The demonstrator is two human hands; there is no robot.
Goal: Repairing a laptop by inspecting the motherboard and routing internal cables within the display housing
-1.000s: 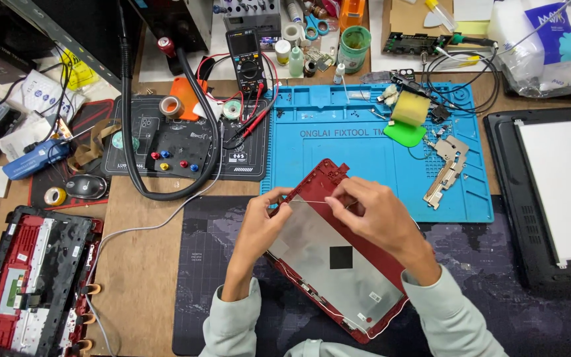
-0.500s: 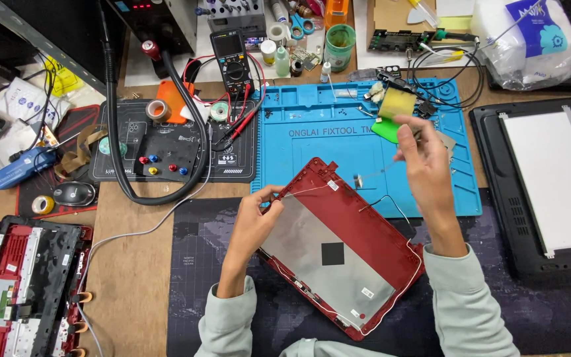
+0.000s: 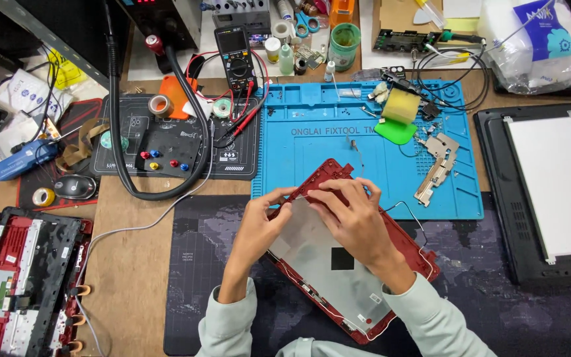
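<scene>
Red cover: I see the red laptop lid cover (image 3: 365, 277) lying inside-up and slantwise on the dark desk mat (image 3: 510, 317), its upper corner reaching over the edge of the blue repair mat (image 3: 338, 165); a silvery foil sheet lines its inside, with a small black square near the middle.

Left hand: my left hand (image 3: 262, 228) sits at the cover's upper left edge; fingers curled, the tips pinched together on something thin at the rim; I cannot tell exactly what they pinch.

Right hand: my right hand (image 3: 355, 218) lies over the upper part of the cover, palm down; fingers bent and pressing on the foil near the top corner, just beside the left fingertips; it grips nothing that I can make out.

Cable: a thin wire (image 3: 410, 213) loops out from the cover's right edge onto the dark mat.

Blue mat: a yellow sponge (image 3: 401, 106) on a green pad, and a metal bracket (image 3: 436, 168) lie on its right half, well apart from both hands.

Left of desk: a multimeter (image 3: 234, 56) stands behind a black work pad (image 3: 166, 142); a thick black hose (image 3: 121, 152) curves across that pad; a red laptop base (image 3: 21, 277) lies at the far left.

Right of desk: a screen panel (image 3: 556, 192) rests in a black frame.
</scene>
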